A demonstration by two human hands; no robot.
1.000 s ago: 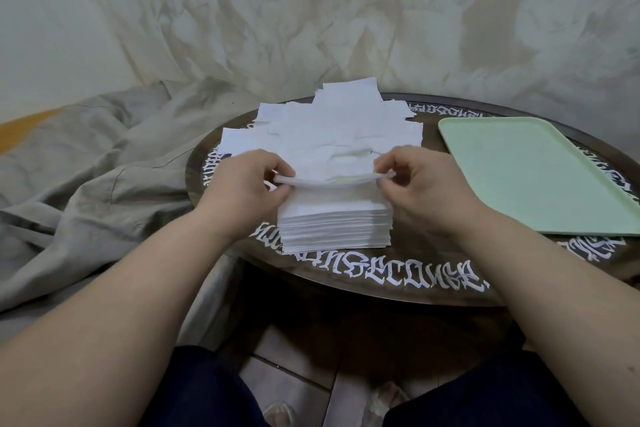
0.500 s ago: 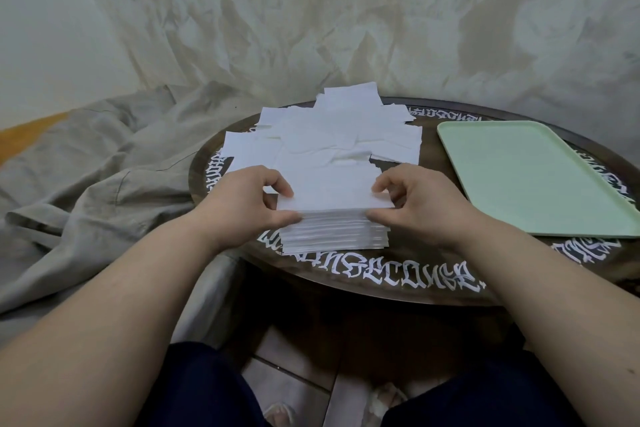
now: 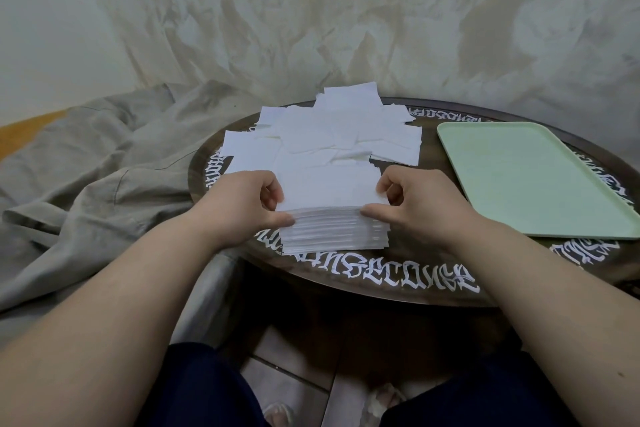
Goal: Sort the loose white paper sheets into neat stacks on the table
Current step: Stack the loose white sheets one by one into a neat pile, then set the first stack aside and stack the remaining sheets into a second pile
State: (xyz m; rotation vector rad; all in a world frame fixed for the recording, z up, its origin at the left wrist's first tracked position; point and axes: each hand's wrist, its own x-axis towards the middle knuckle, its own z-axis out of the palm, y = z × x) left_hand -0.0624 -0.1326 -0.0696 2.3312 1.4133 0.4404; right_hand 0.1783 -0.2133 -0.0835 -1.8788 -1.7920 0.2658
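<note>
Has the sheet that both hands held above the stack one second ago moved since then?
Yes. It has come down: it now lies on the stack, which stands on the table, with the left hand and right hand at its ends.

On the round dark wooden bench (image 3: 433, 274) with white lettering, bare surface shows along the near rim and in the strip between the tall squared stack of white paper sheets (image 3: 332, 215) and the pale green rectangular plastic tray (image 3: 526, 177). The tray fills the right side. A loose heap of white paper sheets (image 3: 329, 139) covers the far middle, just behind the stack. Rumpled grey-beige cloth (image 3: 104, 177) lies against the left rim.
</note>
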